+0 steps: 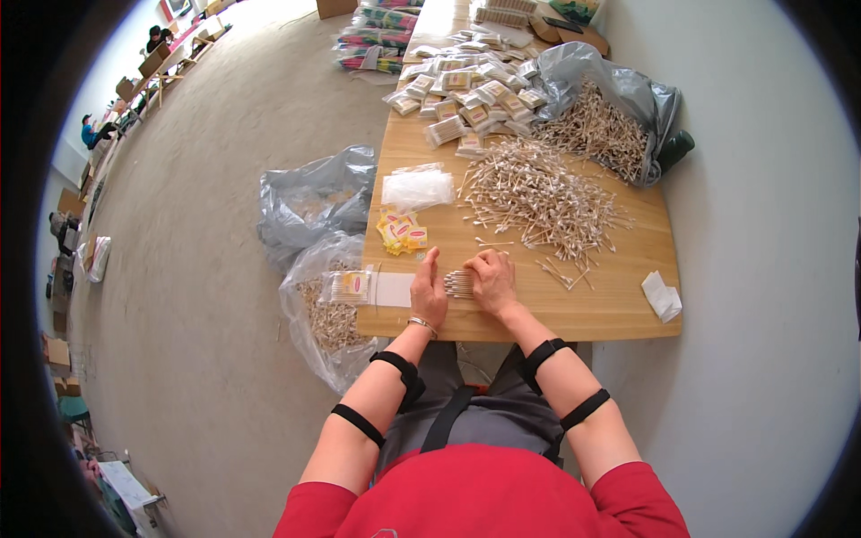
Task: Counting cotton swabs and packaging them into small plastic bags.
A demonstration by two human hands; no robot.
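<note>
Head view, with the clock centred on the bundle between the hands: at ten o'clock a crumpled grey plastic bag (350, 166) sits beside the light-brown wooden table (619, 314), and at nine a clear plastic bag of loose swabs (332, 318) stands low against its left edge, perhaps to spare table space. Also at nine, a flat clear packet of swabs with a yellow label (348, 287) juts past that edge, next to a smooth white rectangular strip (392, 290). Small yellow-and-white labels (402, 233) at ten and stacked clear plastic sleeves (418, 189) at eleven seem placed for easy left-hand reach. The left hand (430, 291) stands straight-fingered with nothing visibly gripped, its palm like a wall, presumably keeping the tips level; contact is unclear. Beside it lies the neat bundle of white-tipped brown swabs (458, 284), whose far end the right hand (492, 282) closes around with curled fingers, probably to stop sticks scattering. Filled clear packets (475, 85) crowd twelve o'clock, apart from the loose heap of brown-stick swabs (543, 193) at one, which lies within right-hand reach; folded white paper (662, 297) rests at three.
</note>
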